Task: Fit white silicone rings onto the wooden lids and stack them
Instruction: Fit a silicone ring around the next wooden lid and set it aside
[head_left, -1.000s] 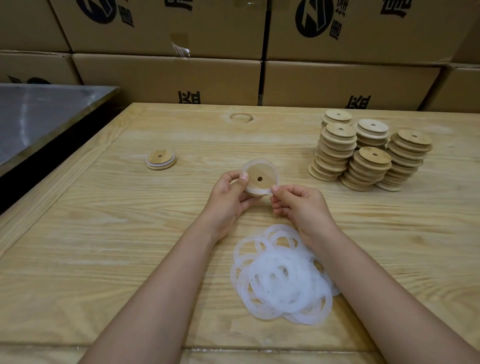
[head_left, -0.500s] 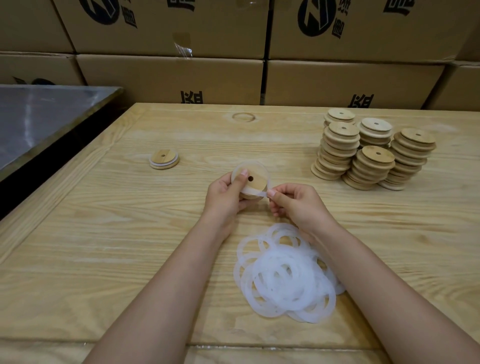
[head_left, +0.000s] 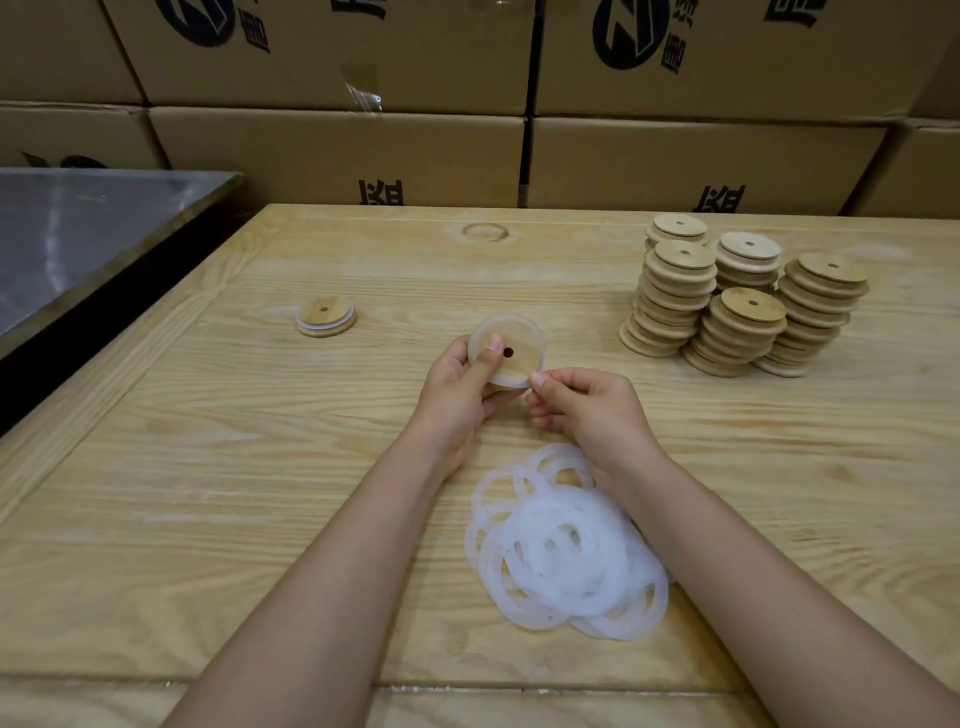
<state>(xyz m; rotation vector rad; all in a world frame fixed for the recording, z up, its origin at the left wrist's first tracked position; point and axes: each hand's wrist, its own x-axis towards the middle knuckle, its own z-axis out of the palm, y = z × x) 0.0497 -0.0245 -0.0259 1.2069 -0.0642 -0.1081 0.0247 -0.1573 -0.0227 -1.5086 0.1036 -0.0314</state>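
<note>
1. The left grip is closed round a round wooden lid, pierced by a small centre hole and held tilted above the pale wooden counter; its thumb lies flat on the lid's face, just beside the hole.
2. The right grip pinches the translucent white silicone ring at the lid's lower right edge between thumb and forefinger; its other fingers are curled under.
3. Behind the right grip's wrist, nearer the person, a loose heap of white silicone rings lies overlapping on the counter.
4. Well to the right of the right grip, and farther off, five stacks of round wooden lids stand close together.
5. Left of the left grip, a little farther off, sits a single ringed wooden lid.
6. Beyond both grips, brown printed cardboard boxes form a wall; a grey metal surface lies far to the left.
</note>
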